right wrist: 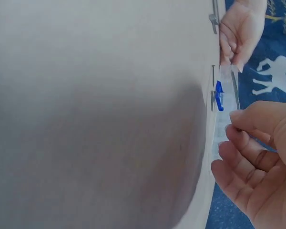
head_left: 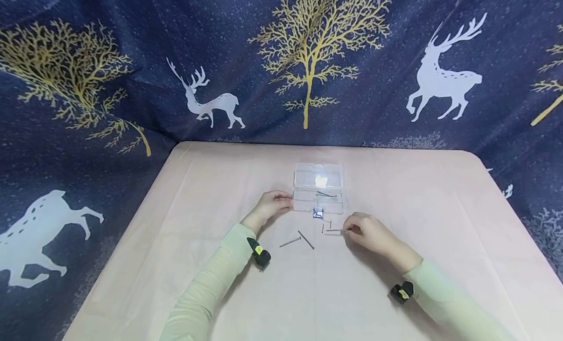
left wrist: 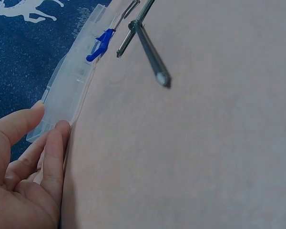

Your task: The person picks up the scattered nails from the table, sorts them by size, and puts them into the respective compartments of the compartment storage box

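Note:
My left hand [head_left: 271,204] holds the left end of a clear plastic box [head_left: 304,202], thumb [left wrist: 26,123] at its upper edge and fingers along its near side. The hinged lid [head_left: 308,172] stands open toward the back, and a blue latch [head_left: 318,213] juts from the front. A few long nails [head_left: 326,194] lie inside. Right of the latch, my right hand [head_left: 371,233] pinches the end of a long nail [right wrist: 235,90] between thumb and fingertips, its free end pointing left. Two small nails [head_left: 323,228] are on the table just in front of the box.
Two long nails [head_left: 306,240] lie at angles on the pale tablecloth [head_left: 281,297], in front of the box and between the hands. A dark blue curtain [head_left: 264,101] with deer and trees hangs behind the table and down its sides.

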The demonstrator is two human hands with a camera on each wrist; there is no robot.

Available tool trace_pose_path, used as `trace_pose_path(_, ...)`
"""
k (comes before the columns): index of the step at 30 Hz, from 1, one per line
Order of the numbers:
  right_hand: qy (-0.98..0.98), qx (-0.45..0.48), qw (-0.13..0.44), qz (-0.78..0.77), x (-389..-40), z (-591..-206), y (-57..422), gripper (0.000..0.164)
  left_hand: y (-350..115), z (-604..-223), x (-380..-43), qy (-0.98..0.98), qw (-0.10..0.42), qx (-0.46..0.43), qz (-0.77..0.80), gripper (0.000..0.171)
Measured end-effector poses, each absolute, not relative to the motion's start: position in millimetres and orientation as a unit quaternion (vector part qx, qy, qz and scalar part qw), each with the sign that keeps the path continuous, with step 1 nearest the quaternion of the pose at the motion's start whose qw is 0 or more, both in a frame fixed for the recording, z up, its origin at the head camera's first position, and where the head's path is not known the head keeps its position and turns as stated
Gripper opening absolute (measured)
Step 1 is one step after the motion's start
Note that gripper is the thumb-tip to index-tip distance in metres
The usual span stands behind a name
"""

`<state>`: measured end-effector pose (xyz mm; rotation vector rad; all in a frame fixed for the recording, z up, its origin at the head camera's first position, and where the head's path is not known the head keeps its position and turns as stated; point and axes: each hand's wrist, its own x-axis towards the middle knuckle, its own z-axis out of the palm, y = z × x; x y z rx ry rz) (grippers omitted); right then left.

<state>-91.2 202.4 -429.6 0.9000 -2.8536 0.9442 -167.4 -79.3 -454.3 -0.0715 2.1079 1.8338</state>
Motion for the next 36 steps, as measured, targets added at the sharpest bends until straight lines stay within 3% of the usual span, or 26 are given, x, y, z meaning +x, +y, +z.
trace_pose_path(24,-0.897,0.171,-0.013,0.408,-125.8,-423.7,203.4,0.011,-79.8,-458.0,-170.2,0.753,0.179,-0.023,0.633,0.033)
trace_pose_path(36,-0.901,0.147,0.027,0.406,-145.7,-419.6,193.3,0.007,-80.7,-457.3,-166.3,0.747,0.176,-0.015,0.641,0.033)
